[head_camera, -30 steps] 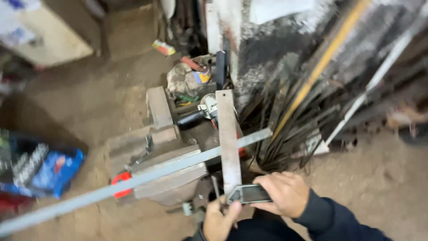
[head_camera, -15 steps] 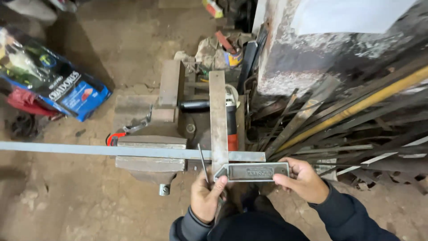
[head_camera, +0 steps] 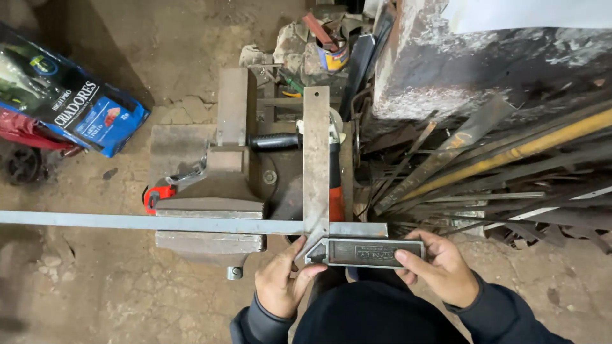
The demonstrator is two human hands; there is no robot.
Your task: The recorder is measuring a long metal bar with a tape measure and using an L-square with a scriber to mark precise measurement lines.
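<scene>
A long grey metal bar (head_camera: 127, 222) lies crosswise in the jaws of a bench vise (head_camera: 210, 210). A try square lies against it: its steel blade (head_camera: 316, 159) runs away from me over the bar, and its grey handle (head_camera: 366, 252) sits along the bar's near edge. My left hand (head_camera: 280, 280) pinches the handle's left corner where the blade meets it. My right hand (head_camera: 440, 267) grips the handle's right end.
An angle grinder (head_camera: 280, 141) with a black side grip lies behind the bar. A blue printed bag (head_camera: 70, 105) lies at the left on the dirt floor. Many metal rods and strips (head_camera: 497, 172) lean at the right. A can and scrap (head_camera: 328, 44) sit at the back.
The view has swung so that the bar lies level and the square has settled against it, blade across the bar. Both hands stay on the handle.
</scene>
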